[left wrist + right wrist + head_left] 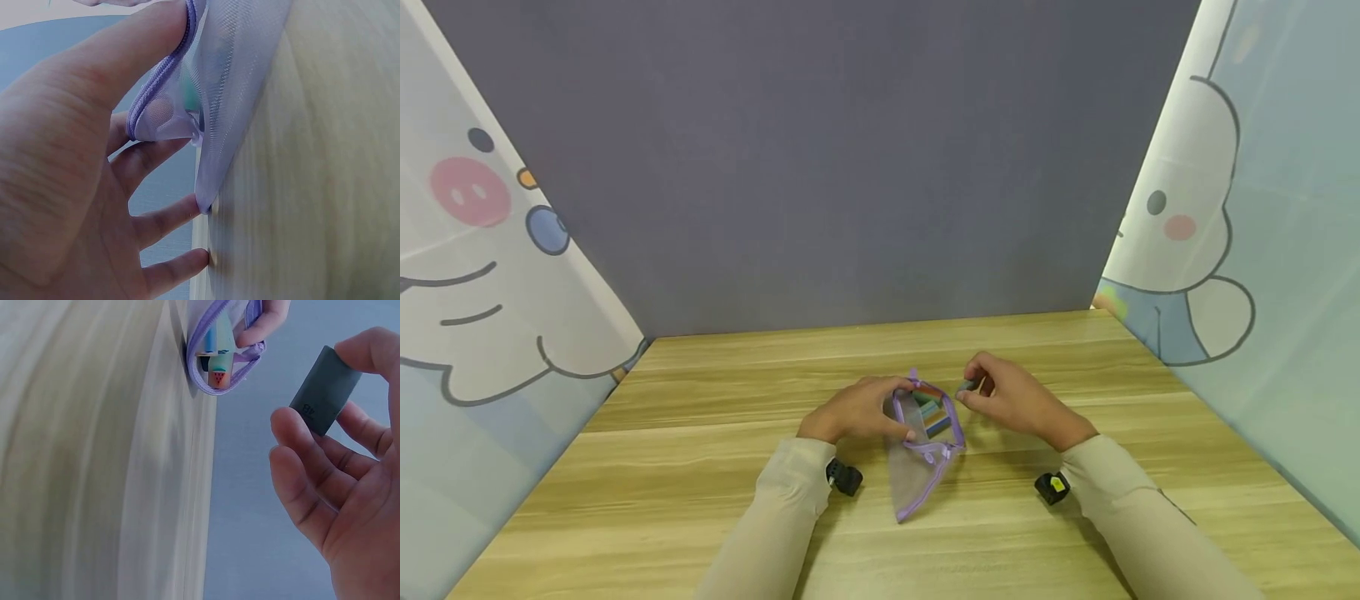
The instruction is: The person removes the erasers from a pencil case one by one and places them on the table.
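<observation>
A translucent mesh zip pouch with purple zip edging lies on the table, its mouth spread wide. My left hand grips the pouch by its rim, the thumb on the near zip edge and fingers at the far side. Inside sit several small coloured blocks, one with a watermelon print. Just right of the mouth, my right hand pinches a dark grey eraser marked 4B between thumb and fingertips. It is held in the air, apart from the pouch.
The wood-grain table reaches back to a dark grey panel. Cartoon-printed side panels stand to the left and right. Each wrist wears a small black camera.
</observation>
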A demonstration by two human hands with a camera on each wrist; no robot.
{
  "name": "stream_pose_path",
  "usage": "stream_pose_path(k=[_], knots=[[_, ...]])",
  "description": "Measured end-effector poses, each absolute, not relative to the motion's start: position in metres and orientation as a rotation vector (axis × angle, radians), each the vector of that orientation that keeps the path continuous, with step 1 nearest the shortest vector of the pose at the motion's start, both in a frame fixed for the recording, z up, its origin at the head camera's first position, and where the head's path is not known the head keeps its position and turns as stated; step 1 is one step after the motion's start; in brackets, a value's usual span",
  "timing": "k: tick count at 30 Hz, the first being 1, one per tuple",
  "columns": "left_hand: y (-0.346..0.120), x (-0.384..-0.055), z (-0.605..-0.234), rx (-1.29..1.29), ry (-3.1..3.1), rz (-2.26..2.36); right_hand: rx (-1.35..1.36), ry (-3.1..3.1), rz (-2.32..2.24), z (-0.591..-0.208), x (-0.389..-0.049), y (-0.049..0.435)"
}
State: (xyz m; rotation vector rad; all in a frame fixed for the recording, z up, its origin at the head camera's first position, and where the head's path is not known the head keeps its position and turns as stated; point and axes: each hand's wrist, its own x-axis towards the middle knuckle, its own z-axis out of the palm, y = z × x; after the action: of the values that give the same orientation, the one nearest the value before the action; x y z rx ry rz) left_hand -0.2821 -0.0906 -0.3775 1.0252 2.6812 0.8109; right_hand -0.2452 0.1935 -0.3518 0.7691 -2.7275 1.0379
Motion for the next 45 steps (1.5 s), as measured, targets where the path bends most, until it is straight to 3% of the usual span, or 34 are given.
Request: stream_pose_path(k=[45], knots=[[-0.091, -0.281, -0.375, 0.983, 2.689, 0.786, 0.689, -2.712, 0.903, -0.335, -0.25, 0.226]])
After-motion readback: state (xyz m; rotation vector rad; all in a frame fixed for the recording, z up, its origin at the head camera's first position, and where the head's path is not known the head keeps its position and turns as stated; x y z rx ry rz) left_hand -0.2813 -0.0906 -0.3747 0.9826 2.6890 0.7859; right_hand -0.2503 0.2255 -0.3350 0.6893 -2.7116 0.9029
